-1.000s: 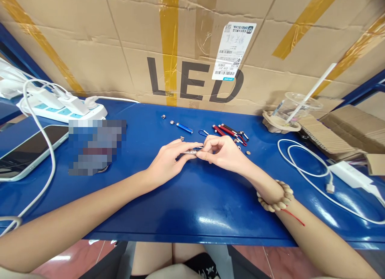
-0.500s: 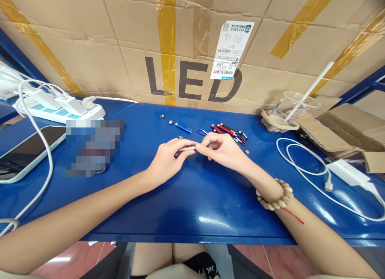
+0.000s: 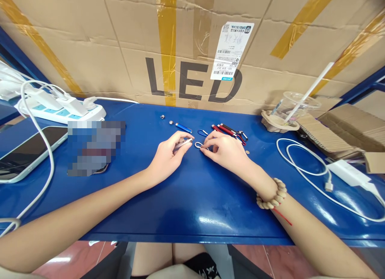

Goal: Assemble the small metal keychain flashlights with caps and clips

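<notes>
Near the middle of the blue desk (image 3: pixel 192 199), the person's left hand (image 3: pixel 168 154) was curled around a small silver penlight (image 3: pixel 183 143), its tip poking out toward the right. The right hand (image 3: pixel 226 150), wearing a beaded bracelet (image 3: pixel 272 195) at the wrist, pinched a small metal clip ring (image 3: pixel 199 145) between its fingertips just beside the penlight's tip, the two hands close but apart. Toward the back edge lay a blue penlight (image 3: pixel 183 128), a cluster of red penlights (image 3: pixel 228 131) and two tiny silver caps (image 3: pixel 167 119), in front of a cardboard box (image 3: pixel 120 50) marked LED.
</notes>
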`<action>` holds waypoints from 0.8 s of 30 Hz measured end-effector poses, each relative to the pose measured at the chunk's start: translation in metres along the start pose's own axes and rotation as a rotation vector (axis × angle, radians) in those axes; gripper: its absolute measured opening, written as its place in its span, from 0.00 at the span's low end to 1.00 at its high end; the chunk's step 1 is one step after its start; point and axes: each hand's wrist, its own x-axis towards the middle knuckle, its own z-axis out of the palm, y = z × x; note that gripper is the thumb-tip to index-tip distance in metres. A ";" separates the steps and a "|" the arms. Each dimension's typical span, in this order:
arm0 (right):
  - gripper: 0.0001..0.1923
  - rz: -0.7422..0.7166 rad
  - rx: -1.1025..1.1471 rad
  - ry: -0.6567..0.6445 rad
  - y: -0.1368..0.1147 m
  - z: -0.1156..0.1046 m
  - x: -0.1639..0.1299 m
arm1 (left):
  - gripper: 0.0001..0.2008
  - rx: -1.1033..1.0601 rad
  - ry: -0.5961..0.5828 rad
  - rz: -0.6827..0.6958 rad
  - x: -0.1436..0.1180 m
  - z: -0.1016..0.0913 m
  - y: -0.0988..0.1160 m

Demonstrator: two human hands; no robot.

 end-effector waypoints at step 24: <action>0.07 -0.257 0.400 0.114 -0.012 0.001 -0.004 | 0.09 0.045 -0.018 0.017 -0.001 0.000 0.002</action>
